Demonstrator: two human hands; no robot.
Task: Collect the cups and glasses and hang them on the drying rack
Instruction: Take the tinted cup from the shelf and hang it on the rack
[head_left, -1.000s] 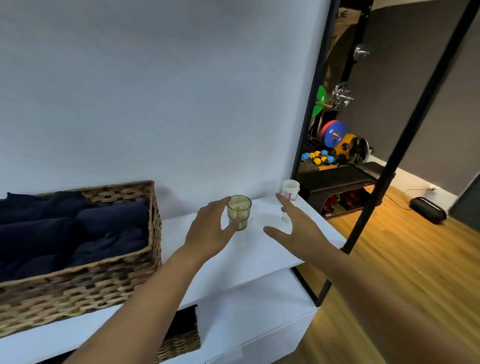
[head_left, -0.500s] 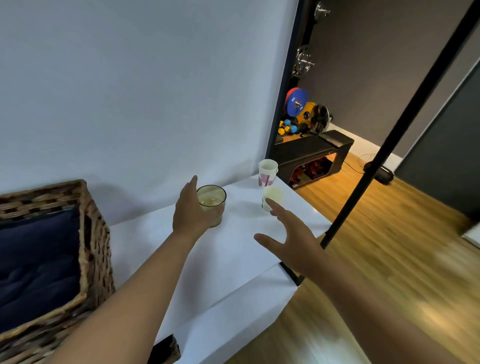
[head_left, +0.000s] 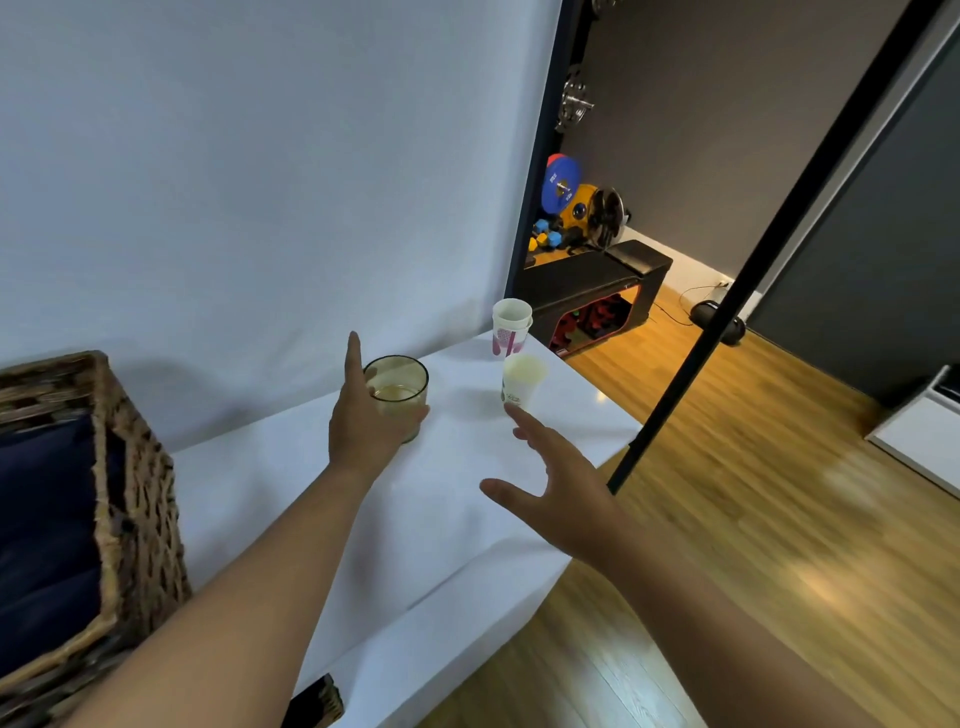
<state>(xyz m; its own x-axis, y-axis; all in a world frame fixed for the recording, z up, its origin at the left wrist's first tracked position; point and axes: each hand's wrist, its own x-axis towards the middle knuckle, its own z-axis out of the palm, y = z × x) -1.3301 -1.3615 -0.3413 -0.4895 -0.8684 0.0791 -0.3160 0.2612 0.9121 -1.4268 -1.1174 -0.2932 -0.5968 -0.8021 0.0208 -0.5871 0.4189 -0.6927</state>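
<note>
A green-tinted glass (head_left: 400, 382) stands on the white shelf top (head_left: 447, 499) near the wall. My left hand (head_left: 363, 426) wraps around its near side, thumb under its right edge and index finger pointing up beside it. A small pale cup (head_left: 522, 382) stands to the right, and behind it is a stack of white paper cups with a pink print (head_left: 510, 328). My right hand (head_left: 556, 493) hovers open, fingers spread, its fingertips just short of the pale cup. No drying rack is in view.
A wicker basket (head_left: 130, 499) with dark blue cloth sits at the left end of the shelf. A black slanted pole (head_left: 737, 291) crosses the right side above wooden floor. Beyond it are a black bench (head_left: 592, 280) and coloured weight plates (head_left: 561, 182).
My left hand has closed around the green glass. My right hand has stretched toward the pale cup, which now shows clear of the fingers. The view has swung right and closer.
</note>
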